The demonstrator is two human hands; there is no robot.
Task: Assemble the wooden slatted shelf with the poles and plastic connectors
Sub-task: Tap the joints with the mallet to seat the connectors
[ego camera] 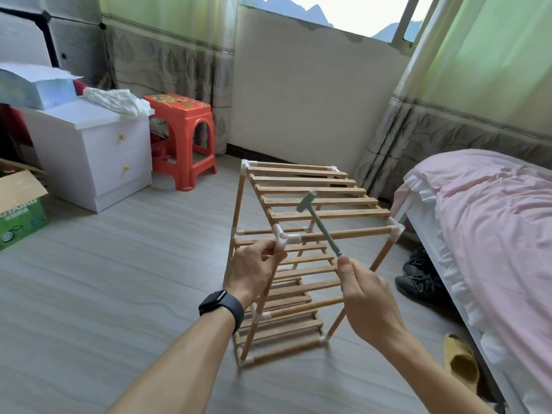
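The shelf (pixel 313 201) stands upright on the floor (pixel 119 264), between the red stool (pixel 185 130) and the bed (pixel 493 219), and it looks close to finished: slatted tiers stacked one above the other, and white plastic at every corner I can see.

The left hand (pixel 254 270) is wrapped around the near-left pole (pixel 259 309), fingers curled on it just under the top corner connector (pixel 283 236), bracing the frame. The right hand (pixel 367 294) pinches the very tail of a small green hammer (pixel 324 231), thumb and fingers clamped on the handle's end. The hammer's head is raised above the top tier, a little to the right of that connector and not touching anything.

By my reading, this is the seating stage: the joints are in, and now they get tapped home. The braced corner looks like the target. Whether that pole is fully sunk into its socket, I can't tell from here.

The next move calls for a short, square tap down onto the connector, with the left hand holding the pole steady so the frame doesn't rack sideways. That grip at the handle's end gives swing but little control, so a light touch is wise; plastic can crack, and the left fingers sit just below the strike point.
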